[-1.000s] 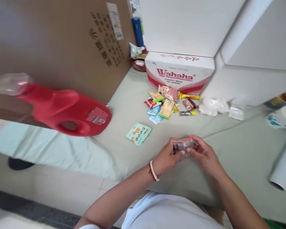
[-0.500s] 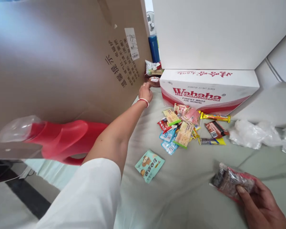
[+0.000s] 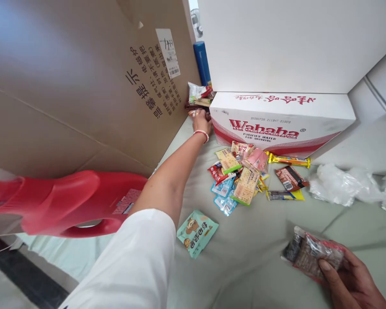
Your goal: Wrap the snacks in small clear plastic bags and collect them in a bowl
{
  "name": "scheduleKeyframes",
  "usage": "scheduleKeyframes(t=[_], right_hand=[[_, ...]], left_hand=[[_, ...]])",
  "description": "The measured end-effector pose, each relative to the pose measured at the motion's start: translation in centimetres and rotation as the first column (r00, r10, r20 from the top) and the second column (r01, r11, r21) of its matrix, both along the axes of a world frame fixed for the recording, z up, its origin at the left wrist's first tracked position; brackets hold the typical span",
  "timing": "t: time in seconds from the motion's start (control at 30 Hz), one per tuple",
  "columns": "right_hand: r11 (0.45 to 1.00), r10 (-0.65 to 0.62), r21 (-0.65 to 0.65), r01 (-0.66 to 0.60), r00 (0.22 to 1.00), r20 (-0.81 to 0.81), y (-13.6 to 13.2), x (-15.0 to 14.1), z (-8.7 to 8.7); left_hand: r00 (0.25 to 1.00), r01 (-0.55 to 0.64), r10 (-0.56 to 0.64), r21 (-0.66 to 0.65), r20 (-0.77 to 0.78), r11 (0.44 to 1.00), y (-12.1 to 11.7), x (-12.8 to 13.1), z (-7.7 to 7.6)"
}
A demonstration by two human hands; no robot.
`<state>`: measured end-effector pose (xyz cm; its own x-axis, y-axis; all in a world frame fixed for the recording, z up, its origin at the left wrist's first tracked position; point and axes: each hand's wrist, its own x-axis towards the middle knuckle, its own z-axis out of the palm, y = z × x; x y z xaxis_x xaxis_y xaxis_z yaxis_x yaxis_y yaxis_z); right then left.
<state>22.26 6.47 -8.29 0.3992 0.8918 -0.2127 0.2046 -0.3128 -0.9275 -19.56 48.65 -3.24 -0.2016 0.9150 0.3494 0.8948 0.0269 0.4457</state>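
Observation:
At the far end of the sheet, my left hand (image 3: 202, 121) reaches into the gap beside the white carton, its fingers curled over a brown snack packet (image 3: 193, 113) that it mostly hides. Right behind lie more packets, among them a white and red one (image 3: 197, 91). My right hand (image 3: 354, 274), low on the right, grips a clear and red snack packet (image 3: 318, 254) with dark contents, thumb on top. Between the hands is a pile of snack packets (image 3: 247, 184). A mint-green nut packet (image 3: 197, 234) lies apart from it, nearer to me.
A Wahaha water carton (image 3: 260, 128) stands behind the pile. On the left rise a large cardboard sheet (image 3: 83, 86) and a red plastic jug (image 3: 73, 201). A blue cylinder (image 3: 202, 63) is at the back. Crumpled clear plastic (image 3: 337, 184) lies to the right.
My left hand has moved slightly right and closed over the brown packet, which showed beyond its fingers before. My right hand still holds its packet. The view has shifted a little.

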Motion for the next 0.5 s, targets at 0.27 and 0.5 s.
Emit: scheduleKeyframes(t=[0.27, 0.5], right_hand=[[1.0, 0.004, 0.014, -0.003, 1.0, -0.026, 1.4, -0.9, 1.3], [0.977, 0.124, 0.202, -0.065, 0.948, -0.293, 2.0, -1.3, 0.9]], left_hand=[[0.947, -0.174, 0.109, -0.195, -0.302, 0.965, -15.8, 1.0, 2.3], [0.894, -0.164, 0.012, -0.304, -0.447, 0.939, -29.5, 3.0, 3.5]])
